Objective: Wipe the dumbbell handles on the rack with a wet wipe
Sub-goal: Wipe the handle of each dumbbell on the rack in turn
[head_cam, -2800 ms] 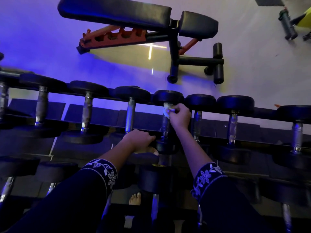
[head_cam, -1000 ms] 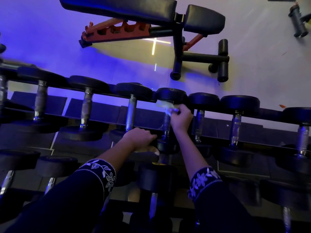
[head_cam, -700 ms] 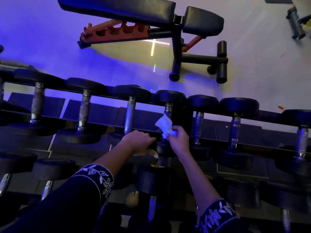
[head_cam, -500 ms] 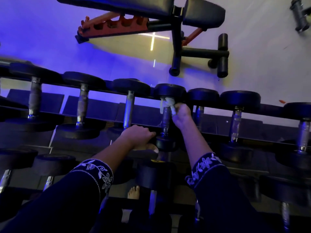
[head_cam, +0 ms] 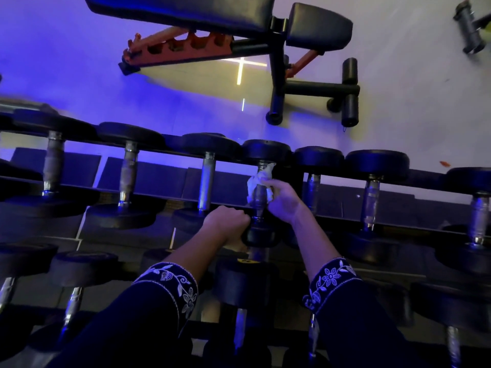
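The right hand's [head_cam: 283, 199] fingers are clamped on a crumpled white wet wipe [head_cam: 256, 179], wrapped round a dumbbell handle [head_cam: 259, 199] on the rack's [head_cam: 425, 173] top row, toward its 12 o'clock end. At 9 o'clock of that dumbbell's near head, the left hand [head_cam: 225, 221] has its fingers curled together; I cannot tell whether they grip anything.

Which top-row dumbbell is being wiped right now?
The dumbbell with the fourth visible handle from the left. It alone has the white wipe wrapped round its handle, held by the right hand; the other handles are bare.
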Demonstrator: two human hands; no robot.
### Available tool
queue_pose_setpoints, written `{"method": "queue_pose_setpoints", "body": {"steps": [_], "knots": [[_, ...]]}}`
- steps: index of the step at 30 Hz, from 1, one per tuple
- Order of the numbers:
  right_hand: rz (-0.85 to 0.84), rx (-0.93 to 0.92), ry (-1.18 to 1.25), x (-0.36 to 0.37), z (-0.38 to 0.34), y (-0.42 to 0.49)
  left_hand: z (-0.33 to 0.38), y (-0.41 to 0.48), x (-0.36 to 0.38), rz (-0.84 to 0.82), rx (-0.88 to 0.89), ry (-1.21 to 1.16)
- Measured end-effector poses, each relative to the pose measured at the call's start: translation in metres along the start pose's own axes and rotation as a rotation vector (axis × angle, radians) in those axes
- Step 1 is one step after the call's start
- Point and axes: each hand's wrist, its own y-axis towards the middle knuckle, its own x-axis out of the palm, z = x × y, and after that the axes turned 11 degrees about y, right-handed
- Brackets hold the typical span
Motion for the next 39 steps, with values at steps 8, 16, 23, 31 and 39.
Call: {"method": "queue_pose_setpoints", "body": {"steps": [8, 16, 23, 31, 39], "knots": [[0.239, -0.112, -0.178, 0.023, 0.009, -0.003, 0.008, -0.003, -0.001, 0.046, 0.018, 0.123], [0.324, -0.095, -0.304, 0.032, 0.007, 0.002, 0.029, 0.004, -0.003, 0.122, 0.106, 0.046], [0.701, -0.171, -0.621, 0.048, 0.009, 0.005, 0.004, 0.012, 0.012, 0.074, 0.145, -0.314], [0.476, -0.322, -0.771, 0.022, 0.006, -0.035, -0.021, -0.01, 0.005, 0.024, -0.04, -0.25], [0.66, -0.624, -0.848, 0.019, 0.032, -0.048, -0.019, -0.006, 0.009, 0.03, -0.183, -0.342]]}}
